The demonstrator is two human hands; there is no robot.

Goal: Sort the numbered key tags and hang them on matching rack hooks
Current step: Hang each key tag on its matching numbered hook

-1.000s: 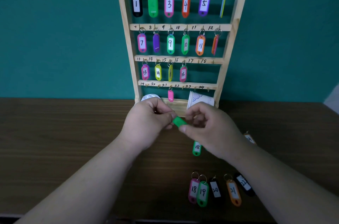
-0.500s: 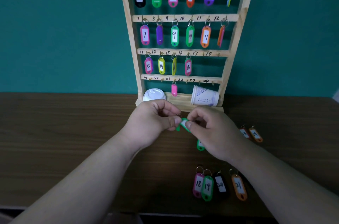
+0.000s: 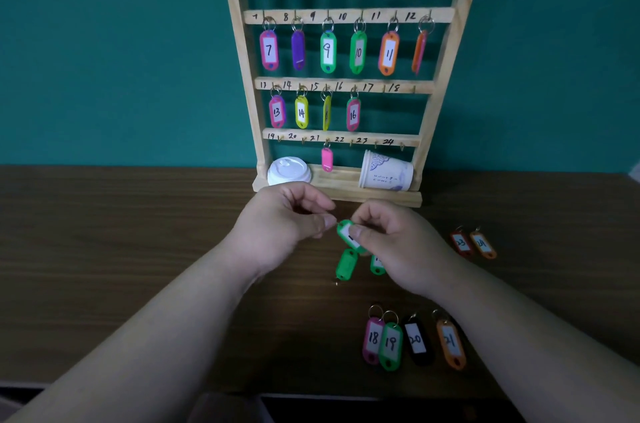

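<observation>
The wooden rack stands at the table's back, with tags hung through 16 and one pink tag on the bottom row. Hooks 17 and 18 are bare. In front of the rack's base, my right hand pinches a green key tag, label up, its number hidden by my thumb. My left hand pinches at that tag's ring end. Just below lie a plain green tag and another green tag, half hidden by my right hand.
Tags 18 pink, 19 green, 20 black and 21 orange lie in a row near the front edge. Tags 23 and 24 lie right. A lidded cup and a tipped paper cup rest on the rack's base.
The view has tilted down, so the rack sits higher in the picture. The held green tag has turned label up. A plain green tag now shows on the table under my hands.
</observation>
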